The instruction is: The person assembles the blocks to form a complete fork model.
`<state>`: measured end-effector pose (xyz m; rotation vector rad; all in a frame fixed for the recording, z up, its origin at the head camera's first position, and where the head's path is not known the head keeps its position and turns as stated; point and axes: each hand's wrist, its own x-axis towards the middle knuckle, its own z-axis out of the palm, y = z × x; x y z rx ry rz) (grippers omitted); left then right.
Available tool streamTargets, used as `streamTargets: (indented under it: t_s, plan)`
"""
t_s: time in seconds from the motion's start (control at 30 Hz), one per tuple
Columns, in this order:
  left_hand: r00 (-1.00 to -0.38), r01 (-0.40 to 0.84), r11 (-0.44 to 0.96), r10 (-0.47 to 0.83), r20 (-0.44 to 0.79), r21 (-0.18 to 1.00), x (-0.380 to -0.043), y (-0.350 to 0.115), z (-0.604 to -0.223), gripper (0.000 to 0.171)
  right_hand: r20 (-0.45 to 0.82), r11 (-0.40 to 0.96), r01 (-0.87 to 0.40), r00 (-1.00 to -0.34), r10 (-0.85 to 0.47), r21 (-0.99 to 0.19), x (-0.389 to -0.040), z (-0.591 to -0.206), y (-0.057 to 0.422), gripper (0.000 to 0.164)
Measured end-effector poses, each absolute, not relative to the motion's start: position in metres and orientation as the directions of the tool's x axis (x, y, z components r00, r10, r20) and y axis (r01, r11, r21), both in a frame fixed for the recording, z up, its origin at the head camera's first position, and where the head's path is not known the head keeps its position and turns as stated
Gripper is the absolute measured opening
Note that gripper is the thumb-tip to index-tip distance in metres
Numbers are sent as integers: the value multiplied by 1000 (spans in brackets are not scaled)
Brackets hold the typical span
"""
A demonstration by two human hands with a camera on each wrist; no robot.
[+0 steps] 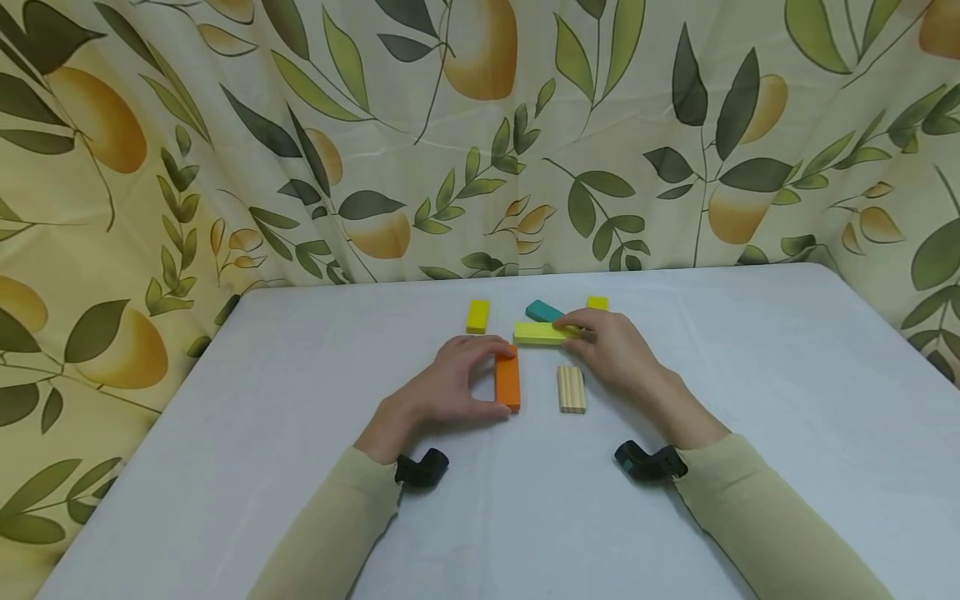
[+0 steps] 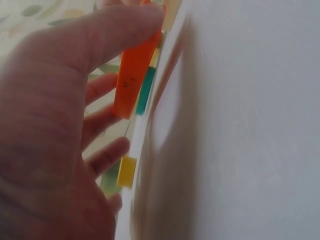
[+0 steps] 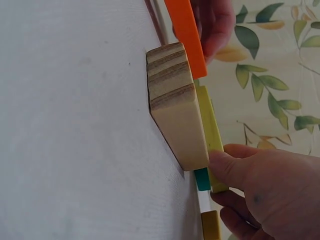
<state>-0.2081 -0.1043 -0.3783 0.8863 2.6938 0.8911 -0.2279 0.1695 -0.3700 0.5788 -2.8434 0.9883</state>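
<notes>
An orange block [image 1: 507, 385] is pinched lengthwise by my left hand [image 1: 456, 379], thumb at its near end and fingertips at its far end. The left wrist view shows the thumb across one end of it. My right hand [image 1: 626, 350] grips the right end of a yellow-green block [image 1: 536, 334] between thumb and fingers. That block lies crosswise just beyond the orange one, their ends close together. Behind it is a teal block [image 1: 542, 311], partly covered by the right hand. A striped natural wood block [image 3: 175, 110] stands nearer, below the right hand.
One yellow block [image 1: 477, 317] lies behind the left hand. Another yellow block [image 1: 597, 302] shows just past the right fingers. All rest on a white-covered table [image 1: 540, 517], with a leaf-and-fruit patterned curtain [image 1: 450, 183] along its far edge.
</notes>
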Motion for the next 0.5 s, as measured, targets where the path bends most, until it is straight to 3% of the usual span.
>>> streamTargets:
  t_s: [0.5]
  plan:
    - [-789,509,613,613,43,604,-210,-95,-380,67,191,732,-369,-929,-318,-572,-232,-368,169,30]
